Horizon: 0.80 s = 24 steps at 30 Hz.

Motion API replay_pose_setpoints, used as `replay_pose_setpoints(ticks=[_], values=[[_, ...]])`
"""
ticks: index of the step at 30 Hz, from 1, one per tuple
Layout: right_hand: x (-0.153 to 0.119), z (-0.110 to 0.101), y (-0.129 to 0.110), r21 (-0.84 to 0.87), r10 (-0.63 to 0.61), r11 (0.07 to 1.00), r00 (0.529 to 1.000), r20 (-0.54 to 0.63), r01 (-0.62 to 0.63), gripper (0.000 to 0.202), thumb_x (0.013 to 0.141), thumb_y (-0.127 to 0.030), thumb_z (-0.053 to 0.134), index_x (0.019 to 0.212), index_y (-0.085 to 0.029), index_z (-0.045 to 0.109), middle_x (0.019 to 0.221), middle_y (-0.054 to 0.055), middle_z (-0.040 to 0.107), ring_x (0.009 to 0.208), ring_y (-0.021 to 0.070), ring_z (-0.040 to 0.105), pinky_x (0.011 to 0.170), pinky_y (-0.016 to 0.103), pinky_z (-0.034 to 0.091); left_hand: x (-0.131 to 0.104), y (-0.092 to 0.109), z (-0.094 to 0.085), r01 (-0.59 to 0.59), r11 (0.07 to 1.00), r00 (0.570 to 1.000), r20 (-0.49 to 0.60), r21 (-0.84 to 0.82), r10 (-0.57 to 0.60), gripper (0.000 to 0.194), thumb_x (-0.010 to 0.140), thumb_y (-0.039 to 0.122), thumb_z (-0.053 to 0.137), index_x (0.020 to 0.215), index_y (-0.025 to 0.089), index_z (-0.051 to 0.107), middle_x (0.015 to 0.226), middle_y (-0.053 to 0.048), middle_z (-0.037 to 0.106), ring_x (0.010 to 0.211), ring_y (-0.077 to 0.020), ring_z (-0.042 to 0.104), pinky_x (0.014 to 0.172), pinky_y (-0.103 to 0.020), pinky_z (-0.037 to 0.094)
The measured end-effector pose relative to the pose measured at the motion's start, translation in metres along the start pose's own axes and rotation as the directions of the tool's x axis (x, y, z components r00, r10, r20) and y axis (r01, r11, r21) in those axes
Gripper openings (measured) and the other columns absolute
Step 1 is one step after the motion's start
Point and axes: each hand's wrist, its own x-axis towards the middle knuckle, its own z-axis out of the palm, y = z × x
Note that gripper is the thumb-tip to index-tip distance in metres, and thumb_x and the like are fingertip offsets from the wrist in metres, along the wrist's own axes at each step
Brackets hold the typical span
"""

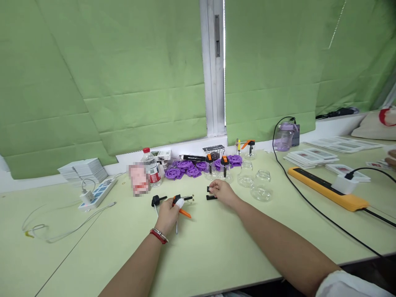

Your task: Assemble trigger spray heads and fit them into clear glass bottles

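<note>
My left hand [168, 214] is closed around a black cap with an orange lever [185, 213] and a thin stem pointing right, the thumb pressing on it. The thumb has a white covering. Just left of it on the table lies another black cap [156, 201] with a short black spout. My right hand [225, 192] is closed, its fingertips pinched at a small black part [211, 197] on the table; its exact kind is too small to tell. Beyond that hand stand clear jars fitted with black-and-orange caps [225, 161]. Open clear glass jars [262, 189] are to the right.
Purple plastic pieces [185, 168] and a red-capped bottle [152, 167] line the back. At left is a white power strip [99, 193] with cables. At right are a yellow power strip [328, 189], a black cable [305, 201], printed cards [309, 157] and another person's hand [391, 159].
</note>
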Motion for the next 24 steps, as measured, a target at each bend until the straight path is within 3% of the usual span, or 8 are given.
replay_pose_setpoints(ticks=[3,5,11,24], values=[[0.008,-0.020,0.008,-0.329,-0.095,0.942,0.994,-0.049,0.074,0.008,0.077,-0.018,0.053,0.081,-0.018,0.060,0.081,0.003,0.067,0.073,0.0145,0.060,0.063,0.023,0.041,-0.001,-0.001,0.001,-0.011,0.998,1.000,0.014,0.057,0.010,0.039,0.074,0.053,0.051,0.071,0.015,0.056,0.052,0.004,0.042,0.047,-0.0109,0.037,0.046,-0.024,0.026],[0.012,-0.027,0.012,-0.437,-0.116,0.894,0.993,-0.027,0.093,0.010,0.076,-0.015,0.054,0.079,-0.018,0.063,0.081,0.003,0.067,0.075,0.0145,0.059,0.065,0.023,0.039,-0.002,0.000,0.004,-0.039,0.996,0.999,0.039,0.075,0.036,0.038,0.073,0.053,0.052,0.070,0.015,0.057,0.054,0.004,0.042,0.049,-0.0110,0.036,0.048,-0.024,0.027],[0.016,-0.027,0.012,-0.555,-0.141,0.818,0.988,0.063,0.153,0.013,0.073,-0.011,0.058,0.076,-0.019,0.067,0.077,0.003,0.066,0.077,0.0165,0.055,0.066,0.024,0.035,-0.008,0.007,0.009,-0.039,0.992,0.995,0.099,0.124,0.027,0.035,0.072,0.051,0.052,0.062,0.017,0.052,0.054,0.003,0.041,0.050,-0.0119,0.036,0.049,-0.025,0.028],[0.016,-0.035,-0.001,-0.689,-0.149,0.694,0.978,0.147,0.209,0.014,0.077,-0.014,0.057,0.082,-0.021,0.068,0.080,0.004,0.068,0.082,0.0183,0.055,0.072,0.025,0.032,-0.005,0.004,0.011,0.008,0.985,0.992,0.125,0.171,-0.029,0.033,0.072,0.048,0.053,0.068,0.016,0.058,0.058,0.000,0.047,0.052,-0.0138,0.040,0.050,-0.027,0.029]])
